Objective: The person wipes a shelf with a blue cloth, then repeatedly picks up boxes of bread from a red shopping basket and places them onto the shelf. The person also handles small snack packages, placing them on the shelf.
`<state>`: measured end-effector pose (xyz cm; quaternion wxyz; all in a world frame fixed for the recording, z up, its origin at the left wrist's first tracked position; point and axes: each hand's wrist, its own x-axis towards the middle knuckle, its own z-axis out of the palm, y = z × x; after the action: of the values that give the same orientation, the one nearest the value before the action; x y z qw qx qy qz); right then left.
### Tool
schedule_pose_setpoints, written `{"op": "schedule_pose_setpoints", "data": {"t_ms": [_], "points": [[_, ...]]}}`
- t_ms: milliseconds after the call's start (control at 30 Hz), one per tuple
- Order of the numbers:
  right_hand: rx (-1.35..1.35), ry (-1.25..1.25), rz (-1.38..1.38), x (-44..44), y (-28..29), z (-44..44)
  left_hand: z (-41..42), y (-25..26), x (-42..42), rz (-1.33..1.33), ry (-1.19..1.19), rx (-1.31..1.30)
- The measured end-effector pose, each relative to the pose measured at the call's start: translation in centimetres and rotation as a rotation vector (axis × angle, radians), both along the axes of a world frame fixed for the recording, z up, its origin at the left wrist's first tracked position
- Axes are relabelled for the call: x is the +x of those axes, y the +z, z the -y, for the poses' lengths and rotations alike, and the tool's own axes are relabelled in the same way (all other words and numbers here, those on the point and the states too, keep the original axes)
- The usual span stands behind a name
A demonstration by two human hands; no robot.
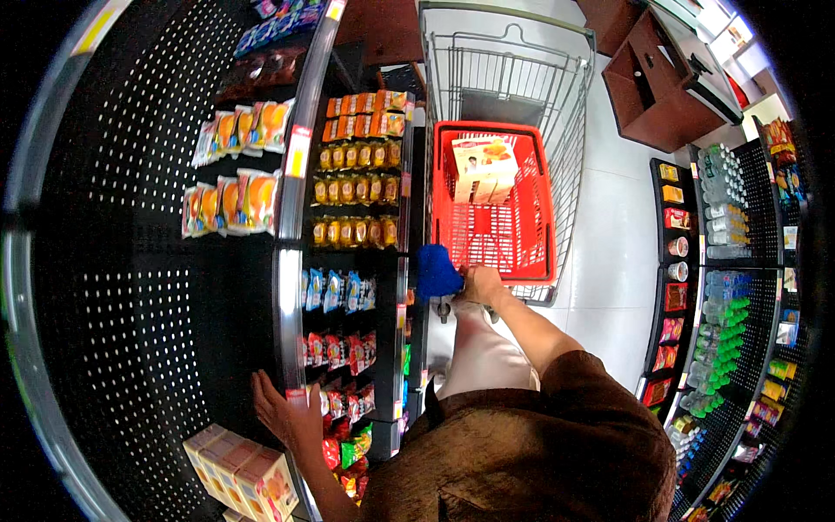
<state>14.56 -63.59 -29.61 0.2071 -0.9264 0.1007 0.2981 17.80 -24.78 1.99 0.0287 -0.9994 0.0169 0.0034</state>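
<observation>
My left hand (287, 411) is at the front edge of a black shelf (235, 313), fingers apart over the price rail (291, 293), nothing in it. Just nearer to me on that shelf stand several cream cartons (244, 466) in a row. My right hand (481, 284) is closed over the near end of a metal shopping cart (566, 215), at the rim of a red plastic basket (549, 241); its fingertips are hidden. A blue fuzzy cloth-like item (439, 271) lies against that hand. Inside the basket, toward its far end, sit similar cream cartons (484, 163).
Left shelves hold bagged buns (248, 199), small yellow packs (355, 192) and snack bags (336, 349). To the right, past the tiled floor (600, 248), bottles (721, 339) line another shelf. A brown wooden counter (672, 98) stands far right.
</observation>
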Motion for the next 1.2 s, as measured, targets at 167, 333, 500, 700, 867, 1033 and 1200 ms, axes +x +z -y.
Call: {"op": "schedule_pose_setpoints", "data": {"t_ms": [167, 333, 500, 700, 867, 1033, 1200], "points": [[0.405, -0.349, 0.228, 0.4, 0.8, 3.6, 0.9, -0.1, 0.0, -0.032, 0.062, 0.025], [0.546, -0.968, 0.488, 5.3, 1.0, 13.9, 1.8, -0.4, -0.3, -0.007, 0.104, 0.026], [0.284, -1.020, 0.575, 9.1, -8.5, 24.6, 1.0, -1.3, -0.3, 0.025, 0.089, -0.029], [0.438, -1.167, 0.242, 13.4, -13.2, 26.2, 0.7, -1.3, -0.2, 0.055, 0.076, -0.023], [0.376, -1.258, 0.337, 16.2, -11.7, 22.1, 0.6, -1.9, -0.6, 0.056, 0.097, -0.017], [0.472, -1.447, 0.321, 15.9, -11.8, 22.1, 0.9, -1.7, -0.4, 0.048, 0.101, -0.018], [0.871, -1.582, 0.227, 15.2, -12.1, 23.5, 0.9, -1.8, -0.3, 0.071, 0.085, -0.026]]}}
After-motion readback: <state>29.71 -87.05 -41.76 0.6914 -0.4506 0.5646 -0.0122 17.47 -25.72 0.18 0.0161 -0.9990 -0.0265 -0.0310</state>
